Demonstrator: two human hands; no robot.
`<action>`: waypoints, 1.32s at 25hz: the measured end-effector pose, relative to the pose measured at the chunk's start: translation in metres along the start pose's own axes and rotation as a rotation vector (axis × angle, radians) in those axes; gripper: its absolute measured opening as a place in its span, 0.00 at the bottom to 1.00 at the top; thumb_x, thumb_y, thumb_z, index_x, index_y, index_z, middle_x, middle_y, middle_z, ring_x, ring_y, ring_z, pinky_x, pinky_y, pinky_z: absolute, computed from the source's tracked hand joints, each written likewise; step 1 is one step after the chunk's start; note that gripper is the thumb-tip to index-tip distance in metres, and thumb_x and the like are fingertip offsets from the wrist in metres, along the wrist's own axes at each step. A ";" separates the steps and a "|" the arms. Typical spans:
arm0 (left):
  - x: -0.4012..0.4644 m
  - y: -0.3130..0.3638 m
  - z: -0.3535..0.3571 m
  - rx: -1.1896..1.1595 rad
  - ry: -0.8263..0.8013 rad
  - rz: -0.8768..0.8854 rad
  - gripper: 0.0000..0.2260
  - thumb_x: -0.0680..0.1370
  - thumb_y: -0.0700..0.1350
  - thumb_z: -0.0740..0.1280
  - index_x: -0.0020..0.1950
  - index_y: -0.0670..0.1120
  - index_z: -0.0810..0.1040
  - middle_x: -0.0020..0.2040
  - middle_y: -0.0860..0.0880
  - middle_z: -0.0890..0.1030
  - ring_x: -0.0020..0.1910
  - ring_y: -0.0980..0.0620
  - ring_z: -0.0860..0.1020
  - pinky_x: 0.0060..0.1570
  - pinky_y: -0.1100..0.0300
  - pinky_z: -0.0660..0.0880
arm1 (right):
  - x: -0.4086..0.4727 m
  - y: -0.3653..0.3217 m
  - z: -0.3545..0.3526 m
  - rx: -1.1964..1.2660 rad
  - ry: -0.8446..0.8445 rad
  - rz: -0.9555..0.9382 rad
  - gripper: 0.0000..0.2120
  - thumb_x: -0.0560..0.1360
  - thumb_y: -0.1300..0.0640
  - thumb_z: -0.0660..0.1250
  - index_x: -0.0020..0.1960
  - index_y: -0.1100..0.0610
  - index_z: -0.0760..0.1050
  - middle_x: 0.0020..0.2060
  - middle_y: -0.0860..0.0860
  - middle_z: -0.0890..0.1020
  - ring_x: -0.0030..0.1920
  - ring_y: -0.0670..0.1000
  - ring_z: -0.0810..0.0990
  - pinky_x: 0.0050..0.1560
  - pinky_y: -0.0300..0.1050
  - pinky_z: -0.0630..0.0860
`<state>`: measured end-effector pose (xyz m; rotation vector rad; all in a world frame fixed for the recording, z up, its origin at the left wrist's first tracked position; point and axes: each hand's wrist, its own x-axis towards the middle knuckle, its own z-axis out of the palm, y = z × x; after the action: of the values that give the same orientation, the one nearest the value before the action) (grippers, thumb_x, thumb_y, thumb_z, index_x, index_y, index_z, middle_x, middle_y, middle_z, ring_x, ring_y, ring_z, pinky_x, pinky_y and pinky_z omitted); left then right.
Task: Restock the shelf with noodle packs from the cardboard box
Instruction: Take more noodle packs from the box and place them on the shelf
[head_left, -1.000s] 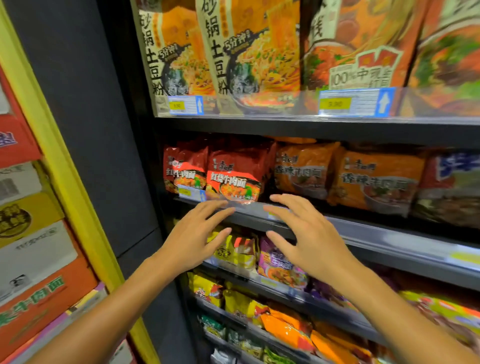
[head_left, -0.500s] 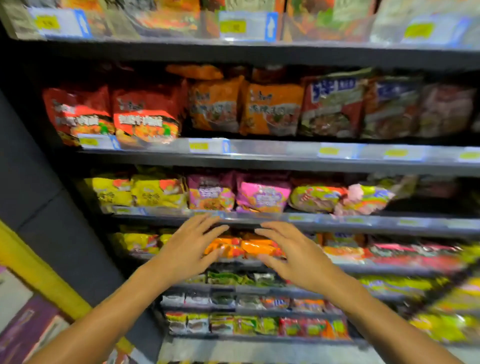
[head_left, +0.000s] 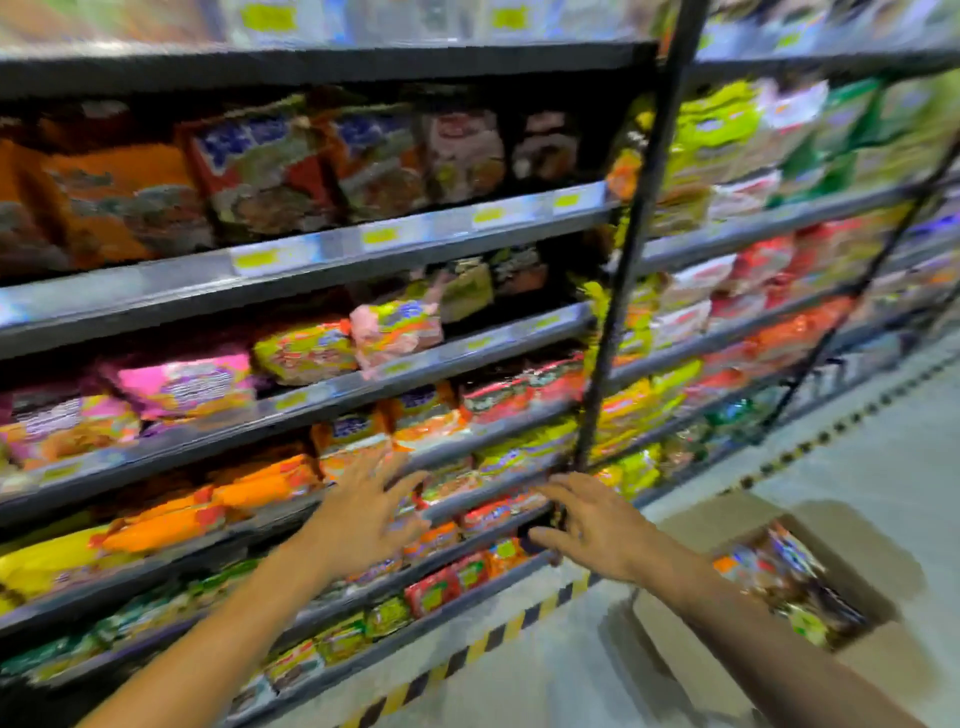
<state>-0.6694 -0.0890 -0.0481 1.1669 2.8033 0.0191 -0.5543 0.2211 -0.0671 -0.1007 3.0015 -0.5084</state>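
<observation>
The frame is blurred by motion. My left hand (head_left: 363, 514) hangs in front of the lower shelves with fingers spread, holding nothing. My right hand (head_left: 592, 525) is beside it, fingers straight and empty, in front of the shelf post's foot. An open cardboard box (head_left: 691, 530) stands on the floor at the lower right, with colourful noodle packs (head_left: 789, 582) inside. The shelf (head_left: 332, 395) carries rows of noodle packs in orange, pink, yellow and red.
A dark upright post (head_left: 634, 249) splits the shelving into two bays. A yellow and black striped strip (head_left: 498, 634) runs along the shelf base. Grey floor (head_left: 857, 457) stretches to the right past the box.
The view has swung right and down, bringing the cardboard box and the floor into sight. Both hands stay empty and have dropped from the middle shelves to the lower ones.
</observation>
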 end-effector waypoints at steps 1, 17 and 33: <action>0.024 0.032 0.003 -0.011 0.006 0.040 0.35 0.78 0.70 0.46 0.74 0.50 0.71 0.75 0.44 0.69 0.73 0.38 0.67 0.74 0.48 0.54 | -0.019 0.033 -0.005 0.004 0.009 0.043 0.52 0.67 0.19 0.38 0.77 0.52 0.66 0.75 0.52 0.68 0.77 0.55 0.62 0.76 0.48 0.58; 0.306 0.402 0.081 -0.145 -0.280 0.477 0.41 0.72 0.75 0.39 0.80 0.56 0.53 0.80 0.53 0.54 0.79 0.50 0.51 0.77 0.51 0.50 | -0.240 0.401 -0.047 0.140 0.057 0.663 0.59 0.60 0.15 0.34 0.77 0.48 0.64 0.77 0.49 0.66 0.76 0.53 0.63 0.76 0.48 0.61; 0.540 0.443 0.155 -0.261 -0.426 0.407 0.28 0.83 0.60 0.54 0.80 0.51 0.56 0.80 0.50 0.56 0.78 0.49 0.54 0.73 0.56 0.52 | -0.081 0.587 -0.089 0.234 -0.137 0.736 0.32 0.79 0.39 0.63 0.78 0.51 0.62 0.75 0.52 0.68 0.75 0.54 0.65 0.73 0.52 0.66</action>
<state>-0.7187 0.6019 -0.2291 1.4474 2.0962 0.1456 -0.5125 0.8093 -0.1712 0.8980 2.5497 -0.7006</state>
